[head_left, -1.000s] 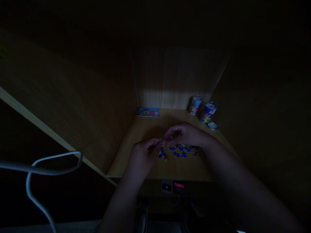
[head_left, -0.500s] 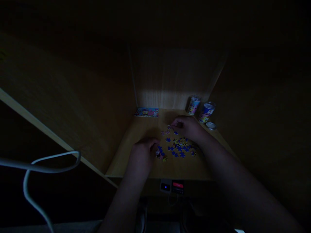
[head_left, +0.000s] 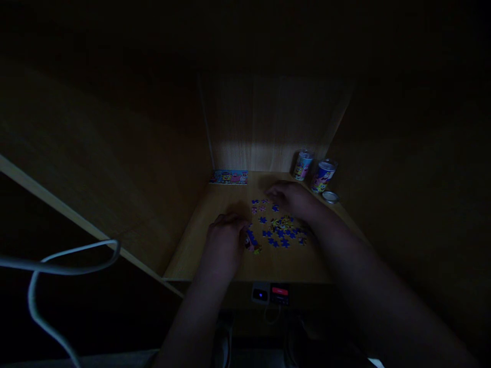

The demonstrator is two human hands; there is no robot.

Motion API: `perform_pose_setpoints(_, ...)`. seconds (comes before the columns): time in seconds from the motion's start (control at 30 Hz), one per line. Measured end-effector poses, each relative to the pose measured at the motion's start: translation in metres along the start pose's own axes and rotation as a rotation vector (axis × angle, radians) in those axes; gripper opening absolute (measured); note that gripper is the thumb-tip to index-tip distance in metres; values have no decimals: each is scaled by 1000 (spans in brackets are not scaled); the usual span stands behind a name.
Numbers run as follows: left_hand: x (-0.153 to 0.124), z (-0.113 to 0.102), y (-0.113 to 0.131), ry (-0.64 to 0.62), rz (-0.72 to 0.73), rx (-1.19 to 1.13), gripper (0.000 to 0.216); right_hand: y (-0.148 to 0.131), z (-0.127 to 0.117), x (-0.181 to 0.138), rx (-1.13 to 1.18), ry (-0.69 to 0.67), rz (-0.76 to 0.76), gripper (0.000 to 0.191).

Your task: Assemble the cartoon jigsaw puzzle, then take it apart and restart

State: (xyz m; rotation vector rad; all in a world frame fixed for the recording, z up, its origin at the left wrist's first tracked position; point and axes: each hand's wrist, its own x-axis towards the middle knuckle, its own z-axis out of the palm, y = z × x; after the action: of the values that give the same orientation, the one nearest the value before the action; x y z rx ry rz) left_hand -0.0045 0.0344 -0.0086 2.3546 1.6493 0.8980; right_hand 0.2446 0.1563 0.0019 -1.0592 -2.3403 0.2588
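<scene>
Small jigsaw puzzle pieces (head_left: 284, 243), mostly blue backs with some yellow picture sides, lie in a loose cluster on the wooden surface. My left hand (head_left: 225, 237) rests left of them, fingers closed at the upper edge of a joined puzzle section (head_left: 252, 244). Over the far side of the cluster, my right hand (head_left: 291, 197) hovers with its fingers slightly apart; nothing shows between them. Just below its fingertips are a pinkish puzzle piece (head_left: 264, 201) and a blue puzzle piece (head_left: 255, 202). Dim light hides the finger details.
A cartoon picture strip (head_left: 229, 177) lies at the back left. Two cartoon-printed cans (head_left: 303, 166) stand back right, with a round lid (head_left: 330, 197) near them. Wooden panels enclose the surface (head_left: 226, 266). Below its front edge are small devices (head_left: 261, 295); a white cable (head_left: 34, 301) loops at left.
A blue puzzle piece now lies at the far left of the loose pieces, where none showed before. My right hand has lifted slightly away. My left hand stays by the joined section.
</scene>
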Motion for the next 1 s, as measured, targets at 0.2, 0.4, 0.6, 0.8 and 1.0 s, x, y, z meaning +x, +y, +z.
perform_pose_setpoints(0.2, -1, 1, 0, -37, 11, 47, 27, 16, -19, -15, -7, -76, 3, 29)
perform_pose_setpoints(0.4, -3, 1, 5, -68, 6, 103, 38, 9, -14, -12, -5, -144, -41, 41)
perform_pose_setpoints(0.6, -3, 1, 2, 6, 3, -8, 33, 8, -17, -14, -6, -157, -43, 41)
perform_pose_setpoints(0.8, -9, -2, 0, 79, 24, -81, 32, 5, -19, -14, 7, -192, -55, 39)
perform_pose_setpoints(1.0, -16, -15, -2, -10, 90, -155, 38, 2, -24, -16, 108, -252, -77, 36)
